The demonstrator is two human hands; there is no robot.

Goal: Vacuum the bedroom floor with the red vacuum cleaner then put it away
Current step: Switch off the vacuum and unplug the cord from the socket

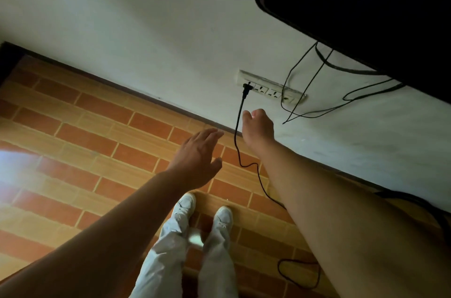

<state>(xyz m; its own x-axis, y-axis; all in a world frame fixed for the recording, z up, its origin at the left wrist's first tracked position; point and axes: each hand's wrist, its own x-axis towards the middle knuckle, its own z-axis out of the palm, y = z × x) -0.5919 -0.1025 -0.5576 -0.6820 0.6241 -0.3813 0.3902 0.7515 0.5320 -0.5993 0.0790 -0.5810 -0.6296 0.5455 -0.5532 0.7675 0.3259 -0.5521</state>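
We lose the black cord (238,131) where it passes behind the right forearm (329,200); the right hand (258,126) turns its fingers away from us, so their lie stays unclear; the dark panel (366,4) is cut by the top and right edges; thin cables (305,70) vanish behind it; glare (14,165) washes out the floor (73,126) at left; a pale blur (195,239) sits between the trouser legs (168,249).

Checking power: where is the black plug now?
Head view, right of centre: the black plug sits in the leftmost socket of the white wall outlet strip, just above the right hand.
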